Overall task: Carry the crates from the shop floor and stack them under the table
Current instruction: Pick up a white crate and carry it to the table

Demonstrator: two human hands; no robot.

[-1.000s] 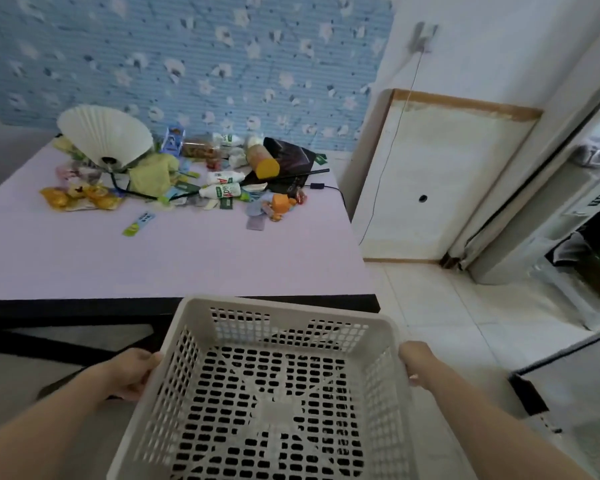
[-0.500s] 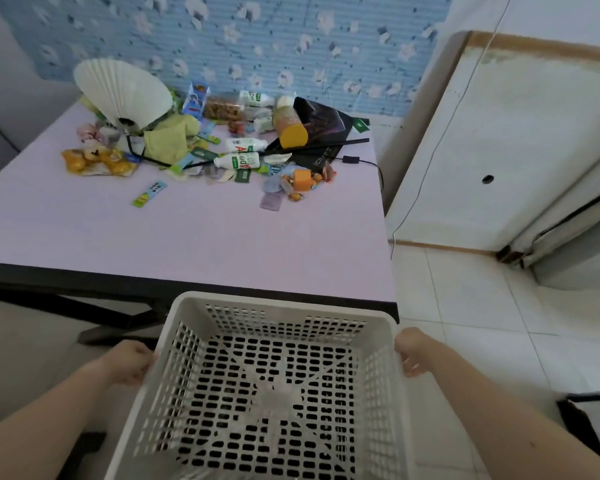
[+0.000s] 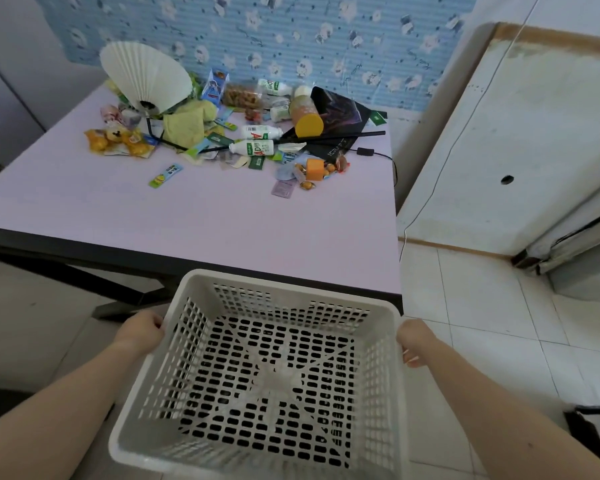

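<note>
Both hands, left hand (image 3: 142, 332) and right hand (image 3: 413, 341), grip crate (image 3: 257, 375) sides.

Crate (image 3: 291, 289) held in front of the worktop's (image 3: 153, 220) near edge.
The left hand (image 3: 141, 332) grips the crate's left rim, the right hand (image 3: 413, 341) its right rim. A fan (image 3: 146, 74), bottles (image 3: 253, 147) and packets (image 3: 118, 142) lie clustered at the worktop's far side, by the wall. A board (image 3: 516, 116) stands on the floor to the right of the worktop.

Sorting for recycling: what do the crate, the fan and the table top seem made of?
Crate: moulded plastic, off-white, matt, shown by its slotted lattice walls. Fan: probably paper, cream, with fine radial pleats. Table top: perhaps laminate, smooth pale lilac, dark edge.
</note>
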